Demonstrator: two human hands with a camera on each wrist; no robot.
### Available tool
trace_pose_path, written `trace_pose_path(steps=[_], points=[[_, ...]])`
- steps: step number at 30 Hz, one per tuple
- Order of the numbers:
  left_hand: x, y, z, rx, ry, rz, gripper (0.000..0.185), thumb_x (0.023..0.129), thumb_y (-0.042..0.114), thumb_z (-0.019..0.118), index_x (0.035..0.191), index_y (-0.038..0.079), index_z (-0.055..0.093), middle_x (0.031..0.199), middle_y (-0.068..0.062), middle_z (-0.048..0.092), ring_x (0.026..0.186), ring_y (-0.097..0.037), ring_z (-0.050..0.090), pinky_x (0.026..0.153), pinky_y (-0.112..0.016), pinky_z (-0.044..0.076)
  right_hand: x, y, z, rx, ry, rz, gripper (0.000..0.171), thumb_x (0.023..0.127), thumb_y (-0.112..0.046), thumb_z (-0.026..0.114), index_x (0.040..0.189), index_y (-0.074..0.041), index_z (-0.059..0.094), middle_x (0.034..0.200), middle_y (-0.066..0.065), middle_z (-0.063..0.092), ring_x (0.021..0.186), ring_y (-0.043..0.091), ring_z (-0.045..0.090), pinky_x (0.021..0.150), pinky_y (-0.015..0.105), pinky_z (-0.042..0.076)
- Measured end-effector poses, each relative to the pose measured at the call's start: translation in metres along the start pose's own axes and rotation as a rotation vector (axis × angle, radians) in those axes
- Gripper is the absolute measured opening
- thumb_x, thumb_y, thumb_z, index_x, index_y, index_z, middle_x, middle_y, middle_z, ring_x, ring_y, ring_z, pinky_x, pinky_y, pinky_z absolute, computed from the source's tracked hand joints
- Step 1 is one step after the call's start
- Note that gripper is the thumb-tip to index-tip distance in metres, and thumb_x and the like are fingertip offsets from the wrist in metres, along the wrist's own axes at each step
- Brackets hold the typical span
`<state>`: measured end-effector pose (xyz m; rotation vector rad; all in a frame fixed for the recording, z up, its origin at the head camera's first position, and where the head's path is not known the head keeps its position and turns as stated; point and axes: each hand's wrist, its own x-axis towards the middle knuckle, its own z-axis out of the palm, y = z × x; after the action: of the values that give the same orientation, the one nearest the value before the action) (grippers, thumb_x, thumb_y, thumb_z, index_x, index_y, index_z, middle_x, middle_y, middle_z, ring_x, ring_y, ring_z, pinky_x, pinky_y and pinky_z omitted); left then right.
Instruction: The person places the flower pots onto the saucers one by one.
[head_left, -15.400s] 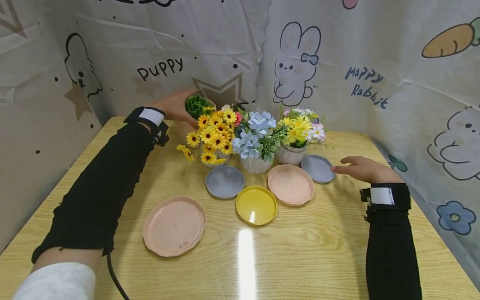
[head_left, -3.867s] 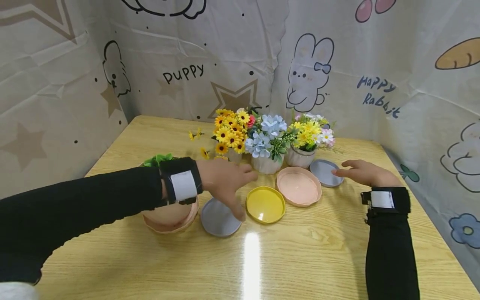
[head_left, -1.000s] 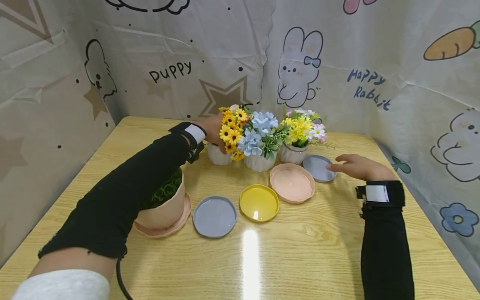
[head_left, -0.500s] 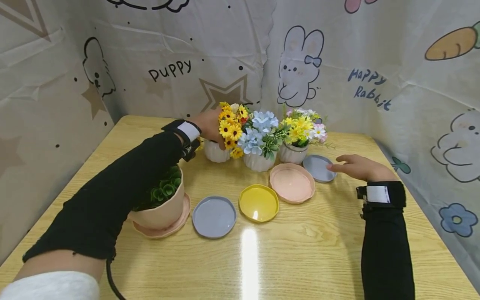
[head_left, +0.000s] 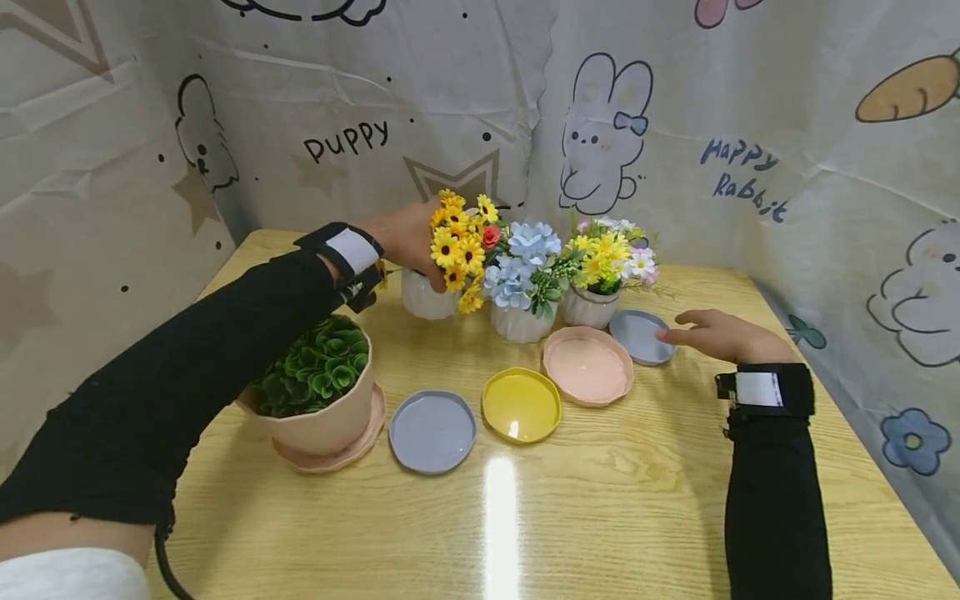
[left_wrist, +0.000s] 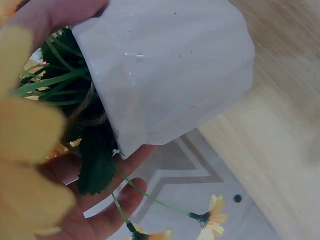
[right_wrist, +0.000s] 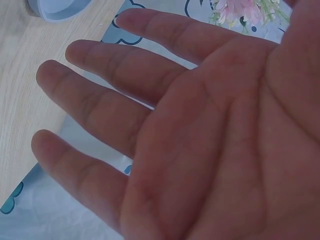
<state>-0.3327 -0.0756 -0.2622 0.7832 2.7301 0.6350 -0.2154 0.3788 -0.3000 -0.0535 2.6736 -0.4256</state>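
Note:
My left hand grips a white ribbed pot of yellow daisies, holding it slightly above the wooden table at the back. In the left wrist view the pot sits tilted in the hand, with fingers curled under it and green stems at its mouth. My right hand lies open and flat on the table, fingertips at the edge of a small grey-blue saucer. The right wrist view shows the straight fingers and the saucer.
A pink pot of green succulent stands on a pink saucer at front left. A grey saucer, a yellow saucer and a pink saucer lie in a row. Behind stand a blue-flower pot and a yellow-pink-flower pot. Cartoon cloth walls enclose the table.
My left hand has lifted the daisy pot a little and drawn it left, away from the blue-flower pot. The right hand has stayed by the grey-blue saucer.

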Motion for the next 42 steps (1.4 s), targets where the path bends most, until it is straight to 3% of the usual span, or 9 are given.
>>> trace_pose_path(steps=[5,13,18,22,34,38,42], points=[[-0.012,0.011,-0.012,0.009,-0.013,0.083,0.118,0.065,0.016,0.103,0.158,0.006,0.029,0.151,-0.014,0.051,0.137,-0.03,0.054,0.118,-0.048,0.045,0.0,0.0,-0.001,0.025,-0.014,-0.008,0.094,0.107,-0.06,0.051,0.161,0.013,0.029,0.164,0.043,0.025,0.149,0.063,0.026,0.115,0.074,0.034],[-0.035,0.037,-0.021,0.121,-0.073,0.208,0.121,0.067,0.025,0.104,0.159,0.005,0.027,0.144,-0.011,0.057,0.128,-0.027,0.061,0.108,-0.044,0.053,-0.002,-0.001,0.0,0.01,-0.012,-0.005,0.094,0.107,-0.062,0.05,0.161,0.012,0.03,0.163,0.043,0.025,0.15,0.063,0.025,0.116,0.075,0.032],[-0.055,0.046,-0.023,0.071,-0.098,0.341,0.116,0.069,0.019,0.103,0.158,0.004,0.03,0.143,-0.01,0.057,0.129,-0.024,0.06,0.111,-0.045,0.051,-0.002,-0.002,0.0,0.006,-0.012,-0.003,0.092,0.107,-0.059,0.05,0.161,0.012,0.03,0.163,0.043,0.025,0.149,0.063,0.025,0.116,0.075,0.032],[-0.067,0.051,-0.022,0.043,-0.112,0.398,0.116,0.07,0.02,0.103,0.158,0.003,0.03,0.144,-0.01,0.057,0.131,-0.024,0.06,0.113,-0.046,0.05,-0.003,-0.002,-0.001,0.004,-0.015,0.0,0.094,0.106,-0.062,0.05,0.161,0.012,0.03,0.163,0.043,0.025,0.15,0.063,0.024,0.116,0.076,0.032],[-0.086,0.071,-0.007,0.093,-0.172,0.533,0.11,0.073,0.032,0.102,0.155,0.001,0.035,0.138,-0.007,0.066,0.124,-0.02,0.067,0.106,-0.041,0.056,-0.002,-0.003,0.002,-0.007,-0.011,0.003,0.093,0.106,-0.062,0.05,0.161,0.011,0.032,0.164,0.043,0.025,0.149,0.063,0.024,0.116,0.077,0.031],[-0.092,0.075,0.003,0.111,-0.182,0.531,0.116,0.073,0.038,0.102,0.157,-0.002,0.032,0.133,-0.007,0.068,0.118,-0.018,0.069,0.104,-0.039,0.057,-0.002,-0.003,0.0,-0.007,-0.006,-0.003,0.093,0.106,-0.062,0.05,0.161,0.012,0.032,0.163,0.043,0.025,0.149,0.063,0.025,0.116,0.076,0.031],[-0.1,0.075,0.015,0.093,-0.174,0.545,0.118,0.075,0.044,0.1,0.16,-0.002,0.031,0.141,-0.01,0.064,0.121,-0.02,0.066,0.107,-0.04,0.054,-0.003,-0.004,-0.001,-0.01,-0.01,0.001,0.092,0.107,-0.061,0.05,0.161,0.012,0.032,0.163,0.043,0.026,0.15,0.063,0.025,0.117,0.076,0.031]])
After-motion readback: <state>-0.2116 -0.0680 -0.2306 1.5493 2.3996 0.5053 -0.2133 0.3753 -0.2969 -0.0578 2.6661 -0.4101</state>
